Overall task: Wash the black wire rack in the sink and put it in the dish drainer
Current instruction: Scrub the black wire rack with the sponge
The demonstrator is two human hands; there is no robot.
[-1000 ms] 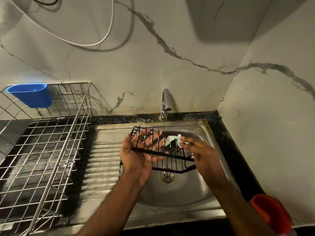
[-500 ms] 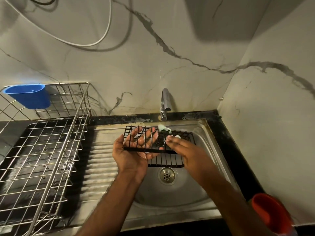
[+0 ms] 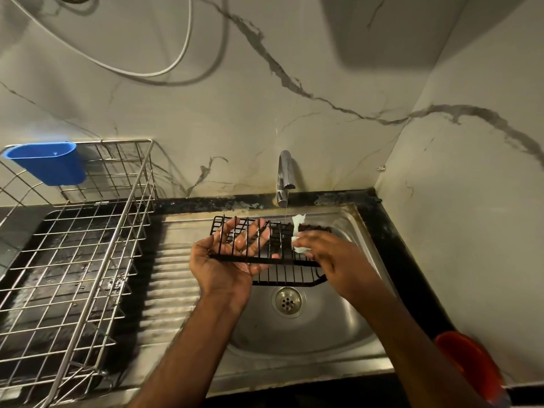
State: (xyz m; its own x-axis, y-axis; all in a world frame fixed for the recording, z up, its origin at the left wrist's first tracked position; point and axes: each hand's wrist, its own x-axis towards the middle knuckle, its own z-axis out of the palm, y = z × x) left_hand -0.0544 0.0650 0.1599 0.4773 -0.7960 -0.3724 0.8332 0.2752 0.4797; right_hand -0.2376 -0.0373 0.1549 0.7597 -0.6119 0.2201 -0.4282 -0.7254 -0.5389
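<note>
I hold the black wire rack [image 3: 282, 273] over the steel sink [image 3: 318, 331], just under the thin stream from the tap [image 3: 284, 175]. My left hand [image 3: 229, 262] lies palm up beneath the rack's left half, its straight, spread fingers showing behind the wires and bearing the rack. My right hand [image 3: 338, 260] grips a pale scrub cloth [image 3: 298, 222] and presses it on the rack's right side. The metal dish drainer [image 3: 88, 260] stands to the left on the counter.
A blue plastic cup [image 3: 47, 163] hangs on the drainer's far left rim. A ribbed draining board [image 3: 170, 278] lies between drainer and basin. A red container [image 3: 468, 366] stands at the counter's front right corner. Marble walls close the back and right.
The rack has gone from tilted to nearly level and shifted slightly left. My right hand has slid the cloth leftward and toward the rack's far edge.
</note>
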